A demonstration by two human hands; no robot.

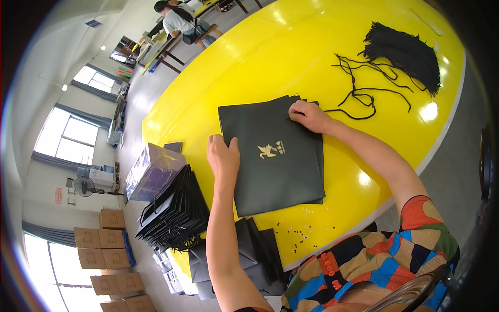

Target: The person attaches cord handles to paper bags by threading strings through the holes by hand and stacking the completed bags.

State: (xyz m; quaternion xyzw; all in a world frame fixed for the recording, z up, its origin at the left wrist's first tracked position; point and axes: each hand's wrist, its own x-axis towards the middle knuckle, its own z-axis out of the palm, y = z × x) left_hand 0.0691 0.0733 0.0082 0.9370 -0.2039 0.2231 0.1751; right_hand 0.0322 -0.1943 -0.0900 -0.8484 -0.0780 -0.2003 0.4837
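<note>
A black paper bag (278,179) with a gold emblem lies flat on the yellow table (192,99), more black sheets or bags showing under its edges. My left hand (223,155) is at the bag's left edge, thumb apart from the fingers, with nothing visibly held. At the bag's upper right corner, my right hand (310,115) is closed in a pinch; what lies between its fingertips is too small to make out. Black cords (358,93) are spread loose to the right, beside a thick bundle of black cords (403,54).
Left of my left arm stand a stack of black bags (174,213) and a clear plastic box (156,171). More black bags (241,249) lie near the front edge, beside small scattered dots (301,234). A person (179,23) sits at a far table.
</note>
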